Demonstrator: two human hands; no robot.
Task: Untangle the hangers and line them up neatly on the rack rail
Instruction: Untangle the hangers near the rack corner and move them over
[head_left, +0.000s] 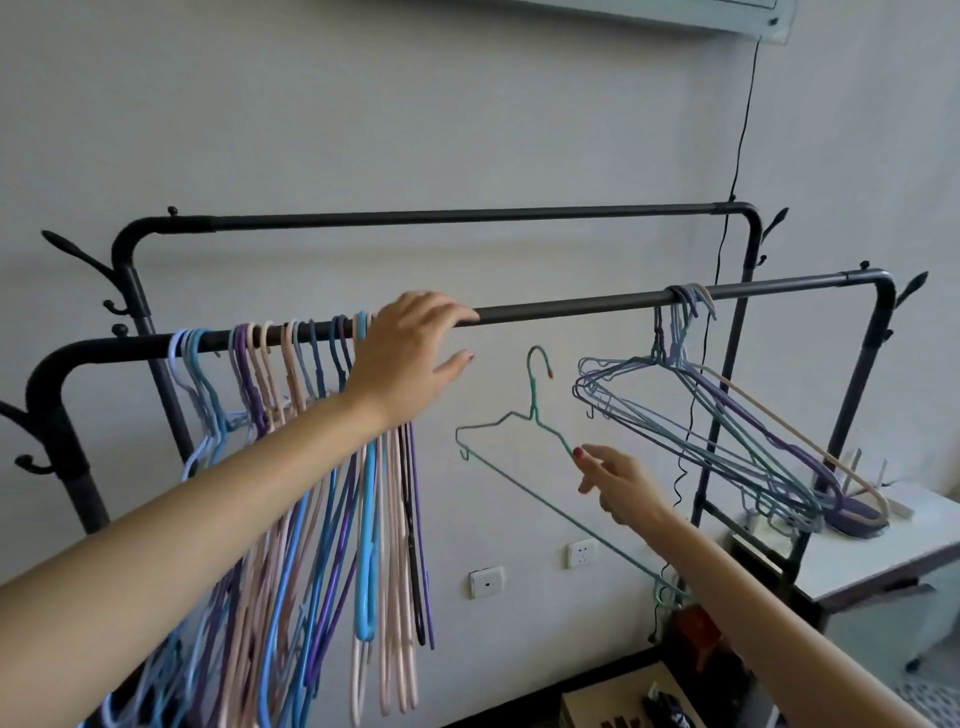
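Where the front rail (571, 305) runs bare between the two hanger groups, a wide gap stays open. The lined-up row of hangers (311, 467) hangs at the rail's left end, a tangled bunch (727, 431) near its right bend, tilted over the white table (883, 545). The left hand (410, 358) lies spread, fingers over the rail beside the row. The right hand (621, 486) pinches the shoulder of a green wire hanger (519, 457), held below the rail under the gap.
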